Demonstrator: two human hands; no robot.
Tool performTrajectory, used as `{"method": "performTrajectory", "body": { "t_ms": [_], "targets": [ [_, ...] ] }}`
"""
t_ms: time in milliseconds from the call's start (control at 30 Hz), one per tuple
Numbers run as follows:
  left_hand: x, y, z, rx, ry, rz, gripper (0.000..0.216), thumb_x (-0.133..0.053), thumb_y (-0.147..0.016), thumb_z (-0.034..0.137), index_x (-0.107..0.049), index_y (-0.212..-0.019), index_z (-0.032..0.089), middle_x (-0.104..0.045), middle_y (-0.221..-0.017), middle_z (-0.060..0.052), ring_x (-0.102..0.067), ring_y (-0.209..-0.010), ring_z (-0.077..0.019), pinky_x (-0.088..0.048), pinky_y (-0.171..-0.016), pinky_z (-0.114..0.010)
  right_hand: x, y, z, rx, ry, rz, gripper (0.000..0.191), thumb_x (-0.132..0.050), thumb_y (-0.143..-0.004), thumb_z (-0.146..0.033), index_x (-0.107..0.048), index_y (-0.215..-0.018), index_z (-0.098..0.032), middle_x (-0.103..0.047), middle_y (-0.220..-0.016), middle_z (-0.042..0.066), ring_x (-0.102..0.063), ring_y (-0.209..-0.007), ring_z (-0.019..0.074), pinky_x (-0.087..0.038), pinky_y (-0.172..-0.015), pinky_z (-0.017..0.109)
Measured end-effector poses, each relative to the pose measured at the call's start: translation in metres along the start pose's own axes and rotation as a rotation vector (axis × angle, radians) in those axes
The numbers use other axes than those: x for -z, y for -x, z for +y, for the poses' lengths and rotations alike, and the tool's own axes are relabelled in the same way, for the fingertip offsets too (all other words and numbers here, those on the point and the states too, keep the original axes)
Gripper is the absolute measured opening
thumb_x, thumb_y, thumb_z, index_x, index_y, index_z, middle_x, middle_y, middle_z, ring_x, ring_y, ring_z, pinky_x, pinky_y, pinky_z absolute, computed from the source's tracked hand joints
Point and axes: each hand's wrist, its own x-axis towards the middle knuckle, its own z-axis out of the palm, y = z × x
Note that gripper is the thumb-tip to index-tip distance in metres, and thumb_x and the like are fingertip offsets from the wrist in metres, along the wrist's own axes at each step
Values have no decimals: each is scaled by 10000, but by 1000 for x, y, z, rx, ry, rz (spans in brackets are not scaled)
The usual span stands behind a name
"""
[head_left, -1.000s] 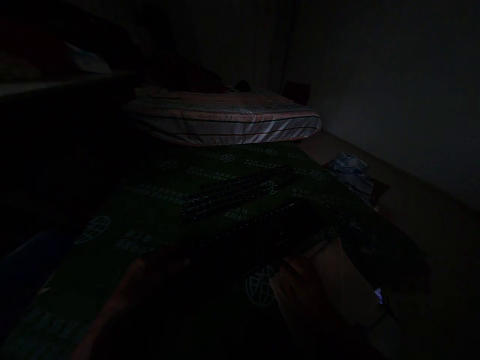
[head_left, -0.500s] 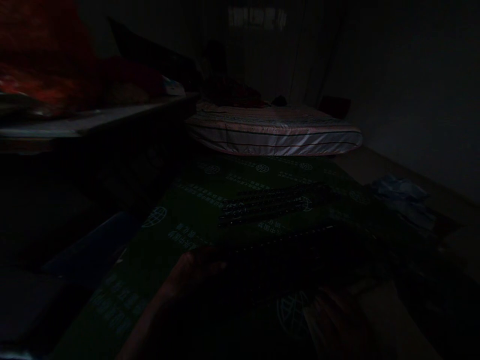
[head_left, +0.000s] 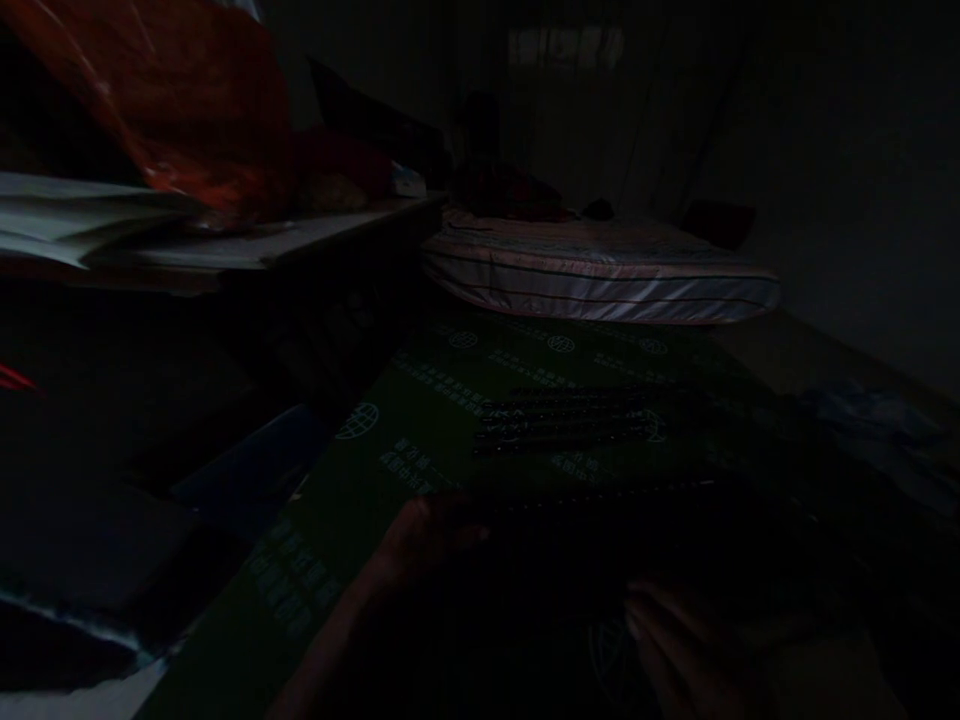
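The scene is very dark. A wide black panel (head_left: 592,545), its far edge dotted with a row of small light spots or holes, lies in front of me over the green board (head_left: 360,560). My left hand (head_left: 431,535) is closed on its left end, the thumb over the top. By the near edge is my right hand (head_left: 671,640), fingers pressed together; whatever is between them is lost in shadow. Beyond the panel, several thin black strips (head_left: 562,425) with small spots along them lie side by side on the board.
A striped mattress (head_left: 600,280) is at the far end. On the left a shelf or table (head_left: 300,240) carries a large orange bag (head_left: 202,110) and papers (head_left: 67,220). Crumpled pale blue cloth (head_left: 870,420) lies at the right. A dull brown sheet (head_left: 825,660) shows at the lower right.
The view has turned left, so everything sits further right. My right hand has come up to the panel's near edge, its fingers now showing more plainly. The left keeps its hold.
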Motion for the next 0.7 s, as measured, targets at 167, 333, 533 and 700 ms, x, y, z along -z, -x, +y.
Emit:
{"method": "performTrajectory", "body": {
  "t_ms": [167, 333, 533, 700],
  "targets": [
    [-1, 1, 5, 16, -47, -31, 485, -565, -723, 529, -647, -1068, 198, -703, -1001, -35, -646, -892, -241, -482, -747, -287, 0, -17, -10, 20, -52, -26, 217, -537, -865, -257, -679, -1024, -213, -709, -993, 59, -677, -920, 200, -595, -754, 272],
    [-2, 4, 6, 24, -28, -21, 481, -580, -710, 524, -647, -1064, 205, -707, -996, -27, -646, -896, -237, -481, -748, -280, -2, -22, -22, 13, -101, -6, 209, -534, -866, -247, -678, -1004, -187, -713, -963, 70, -680, -901, 201, -592, -744, 269],
    [-1, -1, 6, 36, -8, -46, 518, -593, -687, 536, -648, -1077, 199, -713, -984, -37, -654, -889, -246, -494, -739, -293, -5, -22, -39, 19, -125, -14, 191, -543, -850, -222, -648, -1008, -199, -708, -931, 57, -679, -865, 190, -573, -720, 251],
    [2, -6, 1, 47, -2, -28, 543, -592, -676, 585, -653, -1061, 207, -712, -996, -38, -662, -889, -253, -506, -743, -296, 1, -28, -58, -118, -257, -145, 174, -458, -866, -182, -608, -932, -241, -664, -861, 24, -643, -757, 145, -521, -706, 240]
  ]
}}
